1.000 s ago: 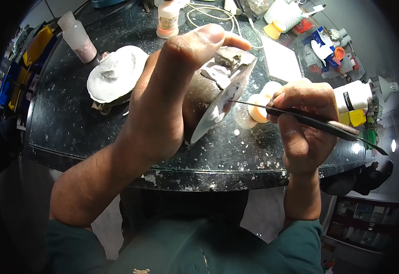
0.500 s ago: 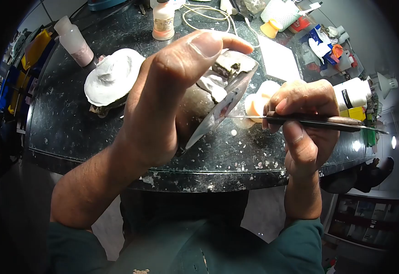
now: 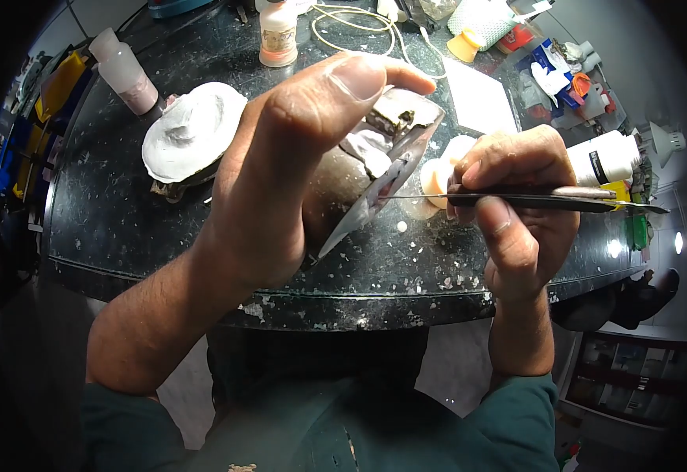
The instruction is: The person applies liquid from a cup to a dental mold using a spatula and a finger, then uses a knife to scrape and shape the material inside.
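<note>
My left hand (image 3: 280,149) is wrapped round a grey and white cast piece (image 3: 351,177), raised above the dark table and tilted on its side. A clear, shiny sheet-like layer (image 3: 386,185) covers the cast's right-hand face. Between its thumb and fingers, my right hand (image 3: 520,204) grips a thin tool (image 3: 532,200) with a dark handle, held nearly level. The tool's fine tip points left and reaches the face of the cast; whether it touches cannot be made out. Behind the tool's front end are pale round pieces (image 3: 438,177), partly hidden by my right hand.
On the dark table (image 3: 170,252) lie a round white plaster piece (image 3: 194,130), a squeeze bottle (image 3: 127,75), a labelled bottle (image 3: 278,35), a coiled cable (image 3: 351,12) and a white tile (image 3: 478,94). A white container (image 3: 607,157) and clutter stand at the right.
My right hand and the tool have moved slightly left and up, with the tool now closer to level. My left hand and the cast have barely moved.
</note>
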A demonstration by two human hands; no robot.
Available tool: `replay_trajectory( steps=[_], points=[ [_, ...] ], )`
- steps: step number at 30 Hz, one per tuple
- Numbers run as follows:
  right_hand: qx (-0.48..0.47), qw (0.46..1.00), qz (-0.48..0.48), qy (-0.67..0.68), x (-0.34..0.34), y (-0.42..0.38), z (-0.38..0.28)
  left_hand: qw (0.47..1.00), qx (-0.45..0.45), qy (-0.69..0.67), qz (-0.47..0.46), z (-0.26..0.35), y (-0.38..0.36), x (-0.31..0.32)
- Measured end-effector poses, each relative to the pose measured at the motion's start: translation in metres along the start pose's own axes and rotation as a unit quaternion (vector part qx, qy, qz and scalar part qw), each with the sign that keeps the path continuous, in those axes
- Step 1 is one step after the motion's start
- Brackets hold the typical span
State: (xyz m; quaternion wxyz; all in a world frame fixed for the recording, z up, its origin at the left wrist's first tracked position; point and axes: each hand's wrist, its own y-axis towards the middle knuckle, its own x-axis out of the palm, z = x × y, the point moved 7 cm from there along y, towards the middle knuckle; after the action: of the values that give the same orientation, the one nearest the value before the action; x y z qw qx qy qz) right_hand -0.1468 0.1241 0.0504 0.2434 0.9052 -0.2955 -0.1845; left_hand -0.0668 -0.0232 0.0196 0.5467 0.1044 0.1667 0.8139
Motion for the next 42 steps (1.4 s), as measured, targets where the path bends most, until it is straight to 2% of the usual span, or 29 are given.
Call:
replay_trajectory(
  steps=[5, 7, 8, 9, 10, 14, 16, 17, 19, 20, 22, 25, 27, 29, 32, 34, 39, 40, 42],
  points=[
    [-0.022, 0.999, -0.023, -0.006, 0.0, -0.002, -0.002, 1.0, -0.004, 0.029, 0.011, 0.0, 0.001, 0.0],
    [-0.032, 0.999, 0.015, -0.013, -0.002, -0.002, -0.004, 0.996, 0.047, -0.081, -0.013, -0.002, 0.001, -0.004],
    [-0.033, 0.999, 0.014, -0.013, -0.001, -0.003, -0.003, 0.996, 0.047, -0.08, -0.012, -0.013, 0.005, -0.009],
    [-0.054, 0.998, 0.019, -0.037, -0.001, -0.004, -0.004, 0.979, 0.196, -0.029, -0.052, -0.009, 0.006, -0.009],
    [-0.075, 0.995, 0.024, -0.063, -0.001, -0.005, -0.006, 0.936, 0.34, 0.022, -0.092, 0.002, -0.002, -0.006],
    [-0.126, 0.988, -0.007, -0.093, -0.002, -0.007, -0.007, 0.936, 0.313, 0.099, -0.129, -0.003, -0.003, -0.007],
    [-0.133, 0.986, -0.006, -0.101, -0.001, -0.004, -0.01, 0.936, 0.34, 0.015, -0.088, -0.001, -0.002, -0.007],
    [-0.14, 0.984, -0.005, -0.108, 0.0, -0.003, -0.013, 0.936, 0.341, 0.015, -0.088, 0.001, -0.005, -0.006],
    [-0.105, 0.989, -0.007, -0.1, 0.0, 0.0, -0.012, 0.986, 0.16, -0.027, -0.045, -0.003, 0.001, -0.008],
    [-0.069, 0.993, -0.008, -0.093, -0.001, 0.001, -0.009, 0.986, 0.161, -0.028, -0.044, 0.004, 0.0, -0.005],
    [-0.085, 0.992, -0.011, -0.097, -0.001, 0.002, -0.009, 0.991, 0.105, 0.083, -0.011, 0.007, 0.002, -0.003],
    [-0.091, 0.988, -0.032, -0.122, -0.001, 0.0, -0.01, 0.996, 0.068, 0.049, -0.012, 0.009, 0.002, -0.003],
    [-0.084, 0.985, -0.049, -0.142, 0.001, 0.0, -0.009, 0.997, 0.069, 0.041, -0.01, 0.008, 0.001, -0.003],
    [-0.094, 0.993, -0.023, -0.069, -0.001, -0.001, -0.008, 0.997, 0.071, 0.033, -0.009, 0.002, 0.001, -0.004],
    [-0.107, 0.99, -0.028, -0.088, 0.001, -0.004, -0.009, 0.992, 0.112, 0.061, 0.008, 0.0, 0.0, -0.008],
    [-0.115, 0.989, -0.033, -0.083, -0.001, -0.003, -0.01, 0.999, 0.02, -0.004, -0.029, -0.002, 0.0, -0.007],
    [-0.155, 0.981, -0.042, -0.106, 0.002, -0.004, -0.011, 0.996, 0.011, -0.086, -0.017, -0.007, 0.0, -0.005],
    [-0.155, 0.981, -0.043, -0.107, 0.003, -0.005, -0.011, 0.992, 0.003, -0.122, -0.011, -0.01, 0.0, -0.006],
    [-0.134, 0.986, -0.031, -0.096, 0.003, -0.006, -0.01, 0.994, 0.01, -0.11, -0.004, -0.009, 0.0, -0.006]
  ],
)
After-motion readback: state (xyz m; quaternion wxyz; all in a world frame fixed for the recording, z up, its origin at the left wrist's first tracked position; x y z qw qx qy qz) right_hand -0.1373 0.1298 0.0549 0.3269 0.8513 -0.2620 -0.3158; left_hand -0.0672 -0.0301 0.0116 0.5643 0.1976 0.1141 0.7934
